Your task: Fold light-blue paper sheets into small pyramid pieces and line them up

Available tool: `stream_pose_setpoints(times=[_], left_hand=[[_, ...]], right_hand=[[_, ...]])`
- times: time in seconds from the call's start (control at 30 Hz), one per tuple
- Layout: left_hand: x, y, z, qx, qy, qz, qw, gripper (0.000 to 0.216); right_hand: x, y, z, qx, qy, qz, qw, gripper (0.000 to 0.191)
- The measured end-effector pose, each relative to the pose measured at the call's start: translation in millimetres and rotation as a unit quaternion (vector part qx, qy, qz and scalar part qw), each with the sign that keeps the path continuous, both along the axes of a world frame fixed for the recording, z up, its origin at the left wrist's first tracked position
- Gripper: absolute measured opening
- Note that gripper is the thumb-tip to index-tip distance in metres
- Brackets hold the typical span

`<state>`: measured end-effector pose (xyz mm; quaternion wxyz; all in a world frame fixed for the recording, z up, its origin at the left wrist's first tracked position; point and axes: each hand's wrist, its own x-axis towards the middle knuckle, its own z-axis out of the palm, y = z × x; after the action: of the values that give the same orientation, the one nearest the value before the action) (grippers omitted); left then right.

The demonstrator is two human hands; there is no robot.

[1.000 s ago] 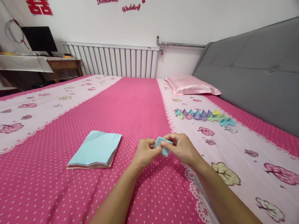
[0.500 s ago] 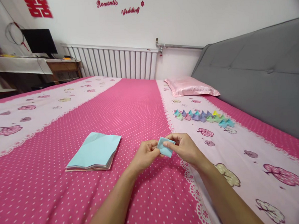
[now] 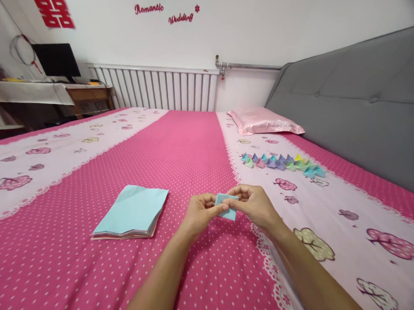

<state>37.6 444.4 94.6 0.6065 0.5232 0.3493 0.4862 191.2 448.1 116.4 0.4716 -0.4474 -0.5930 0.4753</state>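
Note:
A small folded piece of light blue paper (image 3: 230, 215) is held between both hands, above the bed. My left hand (image 3: 201, 214) pinches its left side, with the thumb lying across the front. On the other side my right hand (image 3: 254, 204) grips the upper right part, its thumb meeting the left thumb on the paper. To the left lies a stack of square paper (image 3: 131, 210) with a light blue sheet on top. Several small folded paper pieces (image 3: 281, 161) in blue, purple, green, pink and yellow sit in rows at the right.
The bed carries a pink dotted bedspread (image 3: 179, 152) with pale printed bands. A pink pillow (image 3: 261, 121) rests by the grey headboard (image 3: 357, 94). Behind stand a white radiator (image 3: 157, 85) and a desk (image 3: 31, 93) with a black monitor (image 3: 56, 60).
The left thumb has moved onto the front of the folded paper beside the right thumb. The paper has turned slightly and now looks squarer.

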Motion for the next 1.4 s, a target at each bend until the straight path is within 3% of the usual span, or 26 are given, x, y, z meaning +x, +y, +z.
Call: stream_pose_setpoints(times=[0.1,0.2,0.37,0.53,0.9,1.17,1.4], left_hand=[[-0.5,0.6,1.4,-0.01,-0.005,0.026,1.0,0.025],[-0.3,0.8,3.0,-0.019,-0.007,0.047,0.999,0.027],[1.0,0.3,4.0,-0.018,-0.002,0.051,0.999,0.03],[2.0,-1.2,6.6,-0.016,-0.006,0.027,0.999,0.031],[-1.1,-0.9,6.0,-0.01,0.016,0.01,1.0,0.031],[-3.1,-0.4,5.2,-0.002,0.033,0.017,0.999,0.031],[-3.2,-0.2,5.5,-0.019,0.018,0.039,0.999,0.03]], right_hand=[[1.6,-0.2,0.4,0.008,0.001,-0.003,1.0,0.024],[3.7,-1.2,1.5,0.05,-0.062,0.006,0.997,0.02],[0.6,-4.0,0.9,0.158,-0.21,-0.056,0.963,0.011],[-2.5,-6.7,0.9,0.185,-0.271,-0.088,0.941,0.01],[0.0,-5.1,-1.6,0.187,-0.279,-0.075,0.939,0.012],[1.5,-5.5,6.1,0.19,-0.255,-0.027,0.948,0.021],[6.1,-2.3,5.6,0.206,-0.238,-0.059,0.947,0.023]])
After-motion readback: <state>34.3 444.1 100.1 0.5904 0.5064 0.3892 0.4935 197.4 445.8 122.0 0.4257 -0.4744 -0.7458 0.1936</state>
